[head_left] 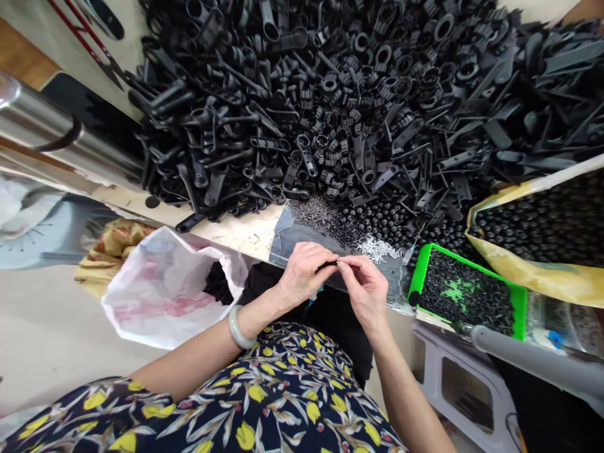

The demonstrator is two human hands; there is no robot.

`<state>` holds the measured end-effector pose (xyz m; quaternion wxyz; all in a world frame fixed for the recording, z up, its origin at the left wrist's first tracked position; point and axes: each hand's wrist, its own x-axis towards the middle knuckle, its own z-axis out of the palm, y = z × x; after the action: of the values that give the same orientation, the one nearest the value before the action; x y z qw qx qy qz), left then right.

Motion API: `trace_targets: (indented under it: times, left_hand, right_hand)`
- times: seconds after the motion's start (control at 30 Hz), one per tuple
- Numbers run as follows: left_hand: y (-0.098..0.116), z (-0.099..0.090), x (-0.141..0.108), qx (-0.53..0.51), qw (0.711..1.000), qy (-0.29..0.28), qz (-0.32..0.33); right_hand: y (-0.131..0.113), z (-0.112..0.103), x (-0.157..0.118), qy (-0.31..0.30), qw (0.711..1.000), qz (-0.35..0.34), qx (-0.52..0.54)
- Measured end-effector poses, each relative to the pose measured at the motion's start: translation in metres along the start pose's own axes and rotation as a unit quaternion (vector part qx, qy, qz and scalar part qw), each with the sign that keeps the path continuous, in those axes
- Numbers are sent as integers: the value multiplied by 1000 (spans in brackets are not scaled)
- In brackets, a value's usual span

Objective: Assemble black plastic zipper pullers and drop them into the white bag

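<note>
Pinching a small black part [330,263] between them, the left hand [304,272] and right hand [363,286] meet at the bench's near edge — close to the silver pins [377,250], ready for picking.

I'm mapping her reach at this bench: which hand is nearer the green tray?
Right. The right hand is just left of the green tray; the left hand lies farther left, fingertips meeting the right's.
</note>
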<state>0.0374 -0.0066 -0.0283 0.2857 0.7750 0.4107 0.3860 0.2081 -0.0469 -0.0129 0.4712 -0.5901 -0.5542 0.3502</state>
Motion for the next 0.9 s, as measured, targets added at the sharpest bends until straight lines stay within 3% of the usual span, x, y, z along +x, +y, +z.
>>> trace_targets:
  times: [0.1,0.47,0.67,0.77,0.9]
  left_hand:
    - [0,1,0,1,1000,-7,-13]
    - [-1,4,-1,-4,1000,2,-5]
    - [-1,2,-1,1,1000,-1,-6]
    - [-1,2,0,5,1000,4,-1]
    - [1,3,0,1,1000,6,-3]
  right_hand:
    - [-1,0,-1,1,999,-19,-42]
    - [-1,3,-2,11,999,-26,-46]
    - [5,3,-4,11,1000,4,-17]
    - [-7,-10,-21,12,999,17,-27]
    - [-32,-51,-64,58,998,18,1]
